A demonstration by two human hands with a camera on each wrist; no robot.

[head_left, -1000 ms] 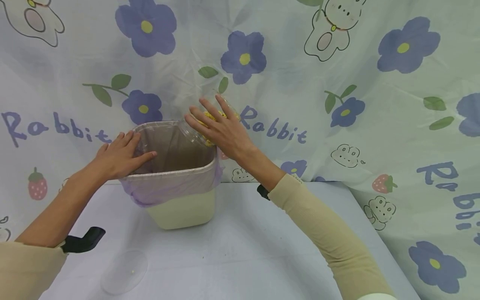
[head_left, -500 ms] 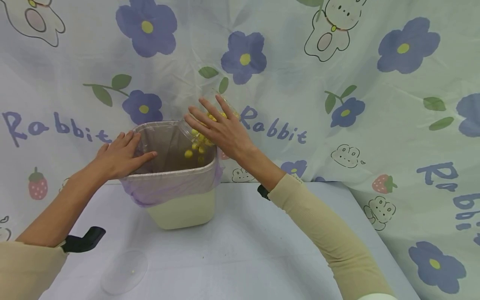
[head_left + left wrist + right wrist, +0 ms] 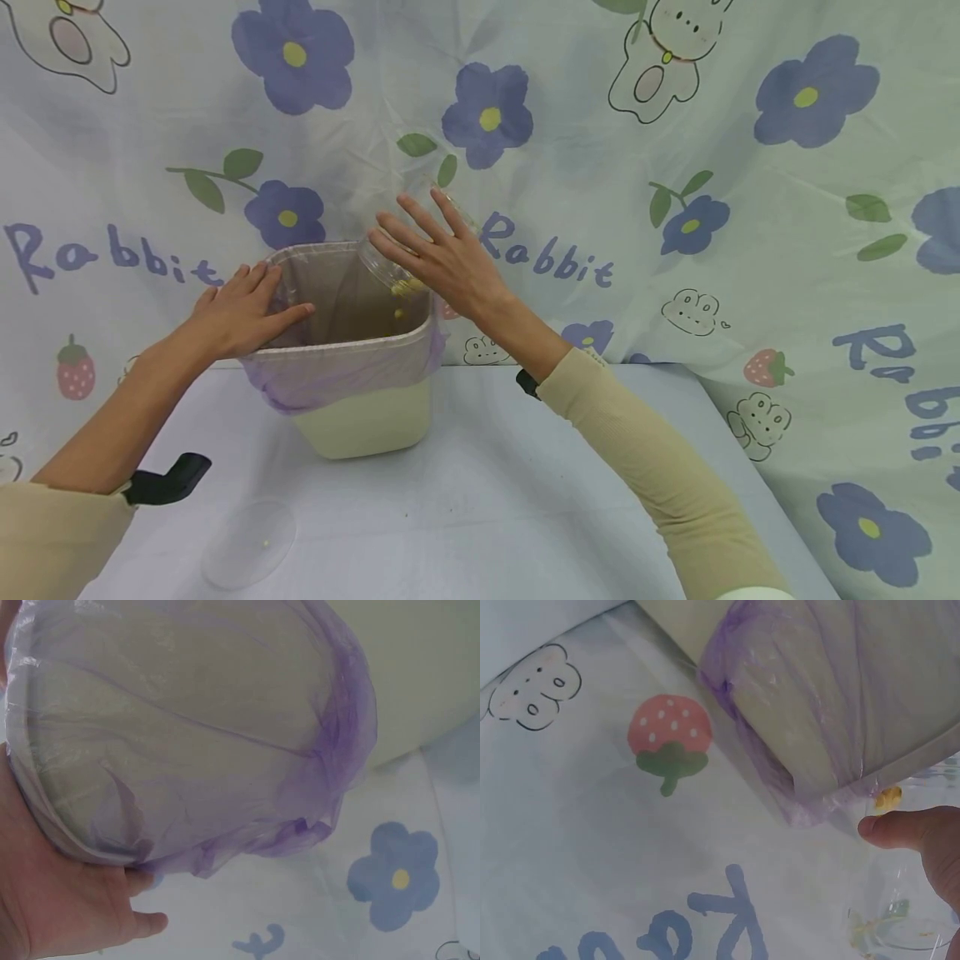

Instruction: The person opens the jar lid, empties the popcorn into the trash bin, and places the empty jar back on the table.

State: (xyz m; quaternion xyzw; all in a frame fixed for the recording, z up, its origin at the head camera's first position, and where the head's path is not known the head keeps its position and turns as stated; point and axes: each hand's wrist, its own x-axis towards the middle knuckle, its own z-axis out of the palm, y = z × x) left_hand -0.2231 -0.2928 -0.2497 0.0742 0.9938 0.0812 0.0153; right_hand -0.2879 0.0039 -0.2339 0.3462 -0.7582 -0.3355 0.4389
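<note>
A cream trash bin [image 3: 363, 425] with a purple liner bag [image 3: 337, 381] folded over its rim stands on the table. My left hand [image 3: 238, 315] holds its left rim, thumb on the inner side, fingers outside. At the right rim my right hand [image 3: 450, 265] grips a clear plastic jar [image 3: 384, 263], tilted with its mouth low over the bin's opening. Several small yellow balls [image 3: 407, 287] lie at the jar's mouth, and one is below it in the air. In the right wrist view the thumb [image 3: 896, 829] presses along the jar's side.
A clear round lid [image 3: 249, 546] lies on the white table [image 3: 480, 500], left of centre, with a tiny yellow speck on it. Behind the bin hangs a curtain [image 3: 570, 167] printed with flowers and rabbits.
Yellow balls have poured from the jar into the bin, leaving only a few near its mouth. Both hands stay where they were.
</note>
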